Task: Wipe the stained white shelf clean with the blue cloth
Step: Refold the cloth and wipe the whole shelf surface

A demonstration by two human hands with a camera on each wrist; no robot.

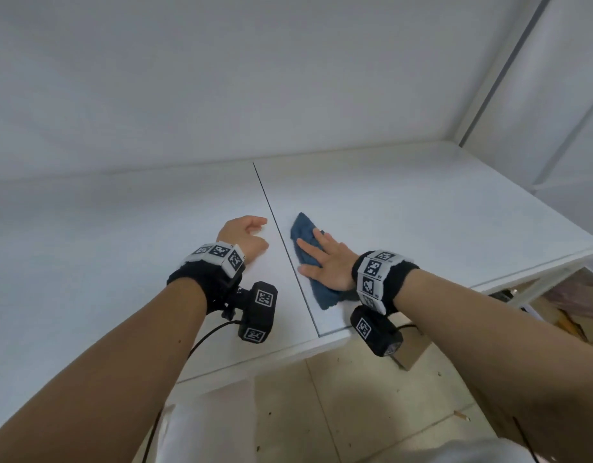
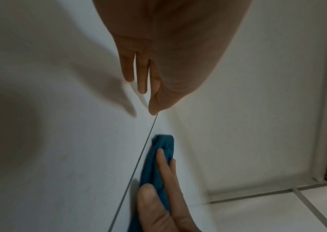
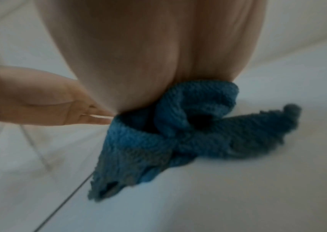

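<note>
The white shelf (image 1: 422,208) has two panels split by a thin dark seam (image 1: 281,235). A crumpled blue cloth (image 1: 305,228) lies on the right panel just beside that seam. My right hand (image 1: 321,259) presses flat on the cloth with straight, spread fingers. In the right wrist view the blue cloth (image 3: 178,133) bunches out from under my right palm (image 3: 148,55). My left hand (image 1: 245,235) rests on the left panel, fingers straight, holding nothing. The left wrist view shows my left hand (image 2: 146,75) above the seam and the blue cloth (image 2: 164,149) under my right fingers (image 2: 164,164).
A white back wall (image 1: 221,78) rises behind the shelf, and a side wall (image 1: 538,95) closes the right. The shelf's front edge (image 1: 255,365) drops to a tiled floor (image 1: 371,412). Wooden clutter (image 1: 562,315) lies below the shelf's right end.
</note>
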